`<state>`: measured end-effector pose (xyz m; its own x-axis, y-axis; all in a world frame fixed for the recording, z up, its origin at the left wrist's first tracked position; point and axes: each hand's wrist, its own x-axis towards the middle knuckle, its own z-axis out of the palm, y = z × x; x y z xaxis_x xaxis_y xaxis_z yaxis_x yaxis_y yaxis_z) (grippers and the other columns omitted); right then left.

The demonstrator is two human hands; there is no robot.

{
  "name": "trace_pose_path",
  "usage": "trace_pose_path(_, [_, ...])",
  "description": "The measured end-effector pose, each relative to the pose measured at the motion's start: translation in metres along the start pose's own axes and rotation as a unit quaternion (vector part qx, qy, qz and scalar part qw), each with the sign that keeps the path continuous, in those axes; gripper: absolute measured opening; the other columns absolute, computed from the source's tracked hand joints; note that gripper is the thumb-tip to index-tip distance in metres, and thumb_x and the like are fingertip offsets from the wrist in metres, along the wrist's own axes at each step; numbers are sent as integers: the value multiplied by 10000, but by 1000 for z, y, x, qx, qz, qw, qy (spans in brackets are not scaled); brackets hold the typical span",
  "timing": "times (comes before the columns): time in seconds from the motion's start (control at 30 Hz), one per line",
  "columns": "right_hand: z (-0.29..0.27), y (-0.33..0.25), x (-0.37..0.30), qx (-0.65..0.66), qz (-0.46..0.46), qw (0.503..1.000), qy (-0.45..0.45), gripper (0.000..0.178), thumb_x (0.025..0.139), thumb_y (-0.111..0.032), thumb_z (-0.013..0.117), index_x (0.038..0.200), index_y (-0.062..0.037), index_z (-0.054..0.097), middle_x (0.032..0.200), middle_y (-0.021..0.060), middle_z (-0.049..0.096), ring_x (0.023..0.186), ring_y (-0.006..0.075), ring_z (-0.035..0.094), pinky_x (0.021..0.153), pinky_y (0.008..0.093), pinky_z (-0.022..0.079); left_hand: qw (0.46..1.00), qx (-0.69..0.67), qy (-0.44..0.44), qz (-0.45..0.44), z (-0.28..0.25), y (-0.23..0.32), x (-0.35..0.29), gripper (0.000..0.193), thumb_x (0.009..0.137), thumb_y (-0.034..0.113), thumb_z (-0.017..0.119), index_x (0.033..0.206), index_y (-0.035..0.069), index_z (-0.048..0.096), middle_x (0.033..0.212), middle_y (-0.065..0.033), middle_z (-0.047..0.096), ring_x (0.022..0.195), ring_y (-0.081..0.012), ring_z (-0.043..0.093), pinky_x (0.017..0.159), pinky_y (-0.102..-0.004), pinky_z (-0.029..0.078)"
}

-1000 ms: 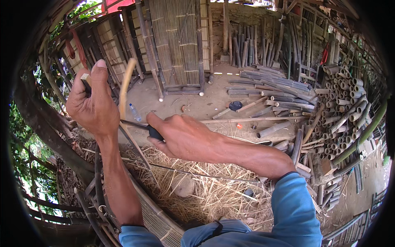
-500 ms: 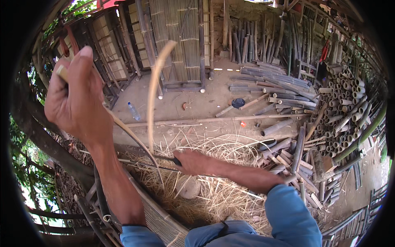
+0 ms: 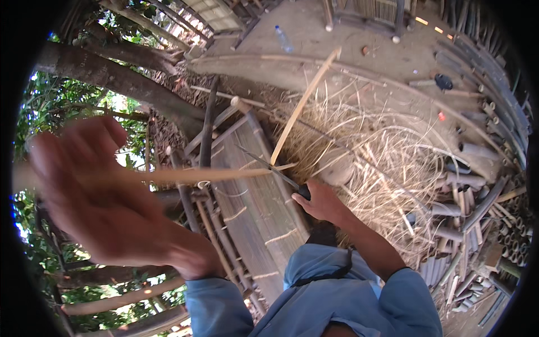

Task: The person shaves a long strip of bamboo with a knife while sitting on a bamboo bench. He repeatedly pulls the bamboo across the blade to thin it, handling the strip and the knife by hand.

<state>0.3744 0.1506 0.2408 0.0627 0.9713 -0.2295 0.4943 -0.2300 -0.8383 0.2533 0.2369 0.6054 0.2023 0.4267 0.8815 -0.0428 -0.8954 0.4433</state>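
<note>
Bamboo strip (image 3: 213,175): lies almost level across the left half of the head view, one end in my left hand (image 3: 106,202), the other meeting the knife (image 3: 275,168) just above the bamboo platform (image 3: 252,213). A second length, the split-off sliver (image 3: 306,98), rises from the same meeting point up and to the right, toward the bare ground. The two form a fork with the blade at the crotch.

Change over the last second: the strip stood nearly upright in front of me, with both hands close together. Now the left hand has swung far out to the left and close to the camera, motion-blurred, and the fork has opened wide. My judgement: the split has run a good way along the strip.

Left hand: fingers curled around the strip's end; blur hides how tight the hold is. Right hand (image 3: 323,202): closed on the knife's dark handle, low and near my body, blade pointing up-left into the fork.

Surroundings: pile of straw-like shavings (image 3: 387,163) right of the knife; cut bamboo tubes (image 3: 477,202) stacked along the right rim; tree trunk (image 3: 123,84) at upper left; plastic bottle (image 3: 283,39) on the ground at top.
</note>
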Motion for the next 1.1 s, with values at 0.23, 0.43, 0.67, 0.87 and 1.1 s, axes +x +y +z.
trace_pose_path(0.23, [13,-16,-27,1,-40,999,-19,436,965,-362,629,1051,43,492,749,273,677,703,467,693,643,543,569,969,69,216,98,-17,-17,-79,434,975,163,539,586,180,349,479,8,241,591,-144,341,688,-324,375])
trace_pose_path(0.43, [17,-74,-24,64,-230,969,57,408,950,-314,668,1063,23,468,714,224,676,634,395,704,522,454,573,962,52,240,116,-34,-10,-79,448,932,76,559,552,201,358,487,14,203,642,-135,301,770,-342,343])
trace_pose_path(0.67, [23,-39,5,-35,-83,996,-9,385,942,-290,682,1056,17,478,725,221,667,575,359,699,526,439,578,967,57,216,120,-35,-28,-73,437,930,92,559,546,187,374,491,15,209,654,-153,310,780,-400,344])
trace_pose_path(0.87, [46,-59,9,-88,-272,954,89,364,917,-245,691,1078,46,544,686,204,630,635,268,701,550,394,568,957,98,233,145,-46,-35,-65,417,879,69,556,525,178,364,491,9,211,652,-154,303,764,-416,323])
trace_pose_path(1.1, [136,101,92,-131,-49,990,5,362,927,-213,624,1100,70,479,724,227,677,665,386,714,550,469,578,993,-44,60,88,-90,-34,-59,355,909,203,603,595,110,467,539,-18,411,617,-194,503,705,-423,449])
